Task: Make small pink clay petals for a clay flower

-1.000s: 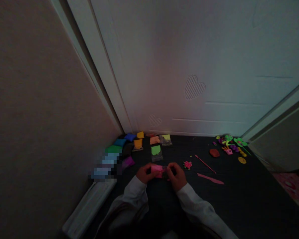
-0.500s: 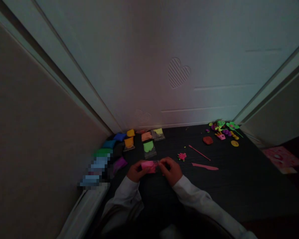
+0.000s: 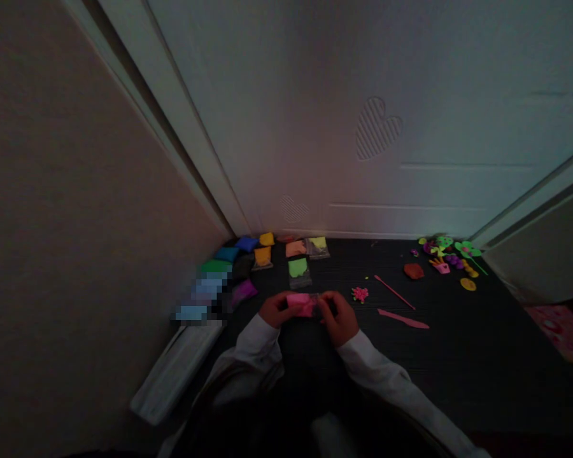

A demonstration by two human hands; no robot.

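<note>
Above the dark table, my left hand (image 3: 275, 310) grips the pink end of a small clear bag of pink modelling clay (image 3: 300, 305). My right hand (image 3: 338, 317) pinches the bag's clear opening end, its fingers closed on the plastic. Just right of my hands lies a small pink clay flower (image 3: 360, 294) with green bits at its edge. Beside it are a thin pink modelling stick (image 3: 395, 292) and a pink plastic knife (image 3: 403, 319). A bag of light green clay (image 3: 298, 270) lies beyond the bag I hold.
Clay bags in several colours, among them an orange one (image 3: 262, 257) and a purple one (image 3: 244, 291), line the left side. A reddish-brown lump (image 3: 413, 271) and finished clay pieces, including a green flower (image 3: 468, 249), sit at the back right. A white door (image 3: 286, 127) rises behind the table.
The view has turned slightly left, so the things on the table appear further right. Both hands still hold the bag of pink clay, with the right fingers shifted slightly on its clear end.
</note>
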